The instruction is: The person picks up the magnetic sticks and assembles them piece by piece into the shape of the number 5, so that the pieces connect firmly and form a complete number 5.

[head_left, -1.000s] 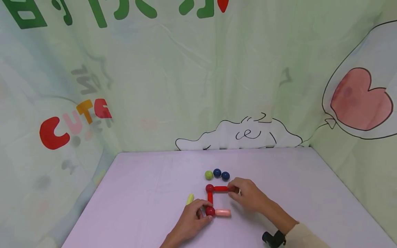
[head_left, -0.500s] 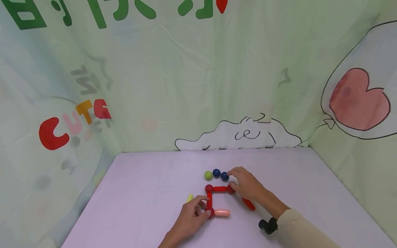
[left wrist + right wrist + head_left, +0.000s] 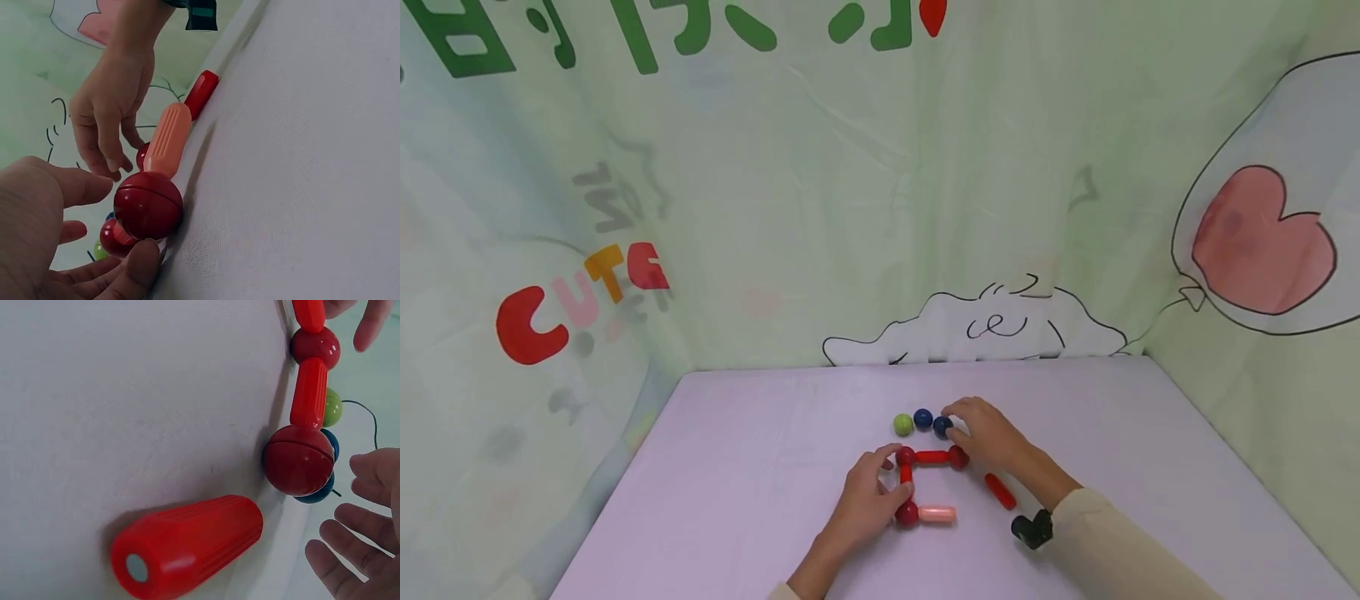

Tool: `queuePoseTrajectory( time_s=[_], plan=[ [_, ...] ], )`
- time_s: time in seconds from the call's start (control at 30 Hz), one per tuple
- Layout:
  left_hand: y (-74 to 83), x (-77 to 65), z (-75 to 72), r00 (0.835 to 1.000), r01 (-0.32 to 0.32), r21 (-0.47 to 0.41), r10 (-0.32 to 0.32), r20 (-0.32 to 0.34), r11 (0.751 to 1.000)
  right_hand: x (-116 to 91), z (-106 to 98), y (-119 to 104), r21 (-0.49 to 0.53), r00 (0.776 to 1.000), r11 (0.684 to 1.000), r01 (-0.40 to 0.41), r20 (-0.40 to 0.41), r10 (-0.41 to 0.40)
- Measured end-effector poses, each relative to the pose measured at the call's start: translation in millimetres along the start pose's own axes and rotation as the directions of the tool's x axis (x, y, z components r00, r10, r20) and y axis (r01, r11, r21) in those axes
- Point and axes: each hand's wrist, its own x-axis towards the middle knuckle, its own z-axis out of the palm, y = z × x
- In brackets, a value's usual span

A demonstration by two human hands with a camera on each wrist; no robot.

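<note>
Red balls and rods form a bracket-shaped chain in the head view: upper left ball (image 3: 906, 457), upper red rod (image 3: 932, 457), right ball (image 3: 958, 457), lower ball (image 3: 907, 513) and a salmon-pink rod (image 3: 937, 514). My left hand (image 3: 863, 500) curves loosely about the left side rod (image 3: 906, 476), fingers and thumb spread apart. In the left wrist view its thumb lies close by the lower ball (image 3: 148, 205). My right hand (image 3: 992, 437) reaches with parted fingers and thumb around the nearer dark blue ball (image 3: 942, 427); the right wrist view shows a gap between them.
Beside that ball sit another blue ball (image 3: 922, 418) and a lime green ball (image 3: 902, 425). A loose red rod (image 3: 1000, 492), with a grey disc in its end, lies under my right forearm. A printed cloth (image 3: 760, 208) stands behind the lilac tabletop (image 3: 737, 467).
My right hand has left the chain's right ball and moved back to the blue ball. My left hand has slid upward along the side rod, and the yellow rod is now hidden behind it.
</note>
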Motion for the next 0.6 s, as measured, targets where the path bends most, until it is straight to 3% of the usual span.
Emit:
queuePoseTrajectory(
  time_s=[0.3, 0.6],
  plan=[
    [-3.2, 3.0, 5.7, 1.000, -0.013, 0.044, 0.013, 0.011, 0.999, 8, 11, 3, 0.018, 0.998, 1.000, -0.018, 0.062, 0.017],
    [-1.3, 5.1, 8.2, 1.000, -0.014, 0.051, 0.015, -0.011, 0.999, 17, 17, 8, 0.062, 0.996, 0.996, -0.063, 0.068, 0.058]
  ],
)
